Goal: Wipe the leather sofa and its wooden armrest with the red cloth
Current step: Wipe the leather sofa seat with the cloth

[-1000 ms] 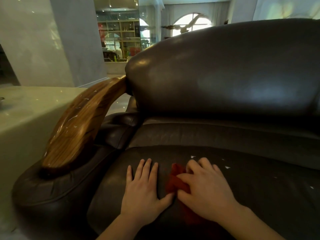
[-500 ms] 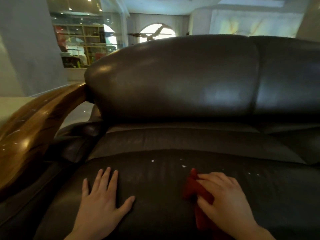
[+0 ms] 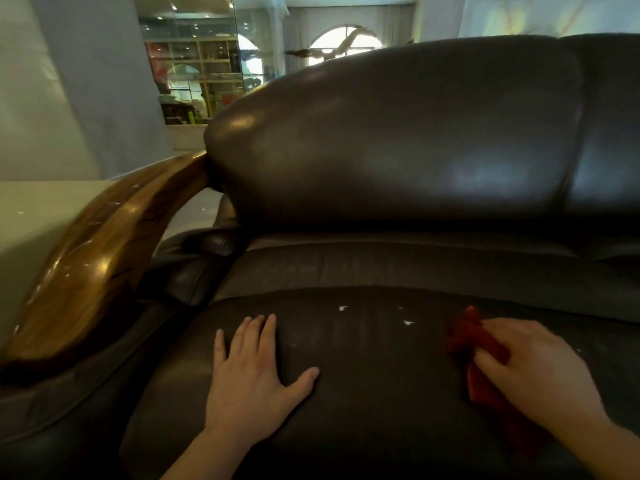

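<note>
With the red cloth pressed under the right hand and the left hand laid flat, white flecks at 12 o'clock could be missed.

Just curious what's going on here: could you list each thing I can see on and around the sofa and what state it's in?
Left hand: empty, flat on the seat cushion, fingers spread.
Right hand: pressing the red cloth onto the seat.
Red cloth: bunched, partly hidden under the hand.
Seat cushion: dotted with white specks.
Wooden armrest: glossy, with pale flecks.
Backrest: shiny, no marks visible.
</note>
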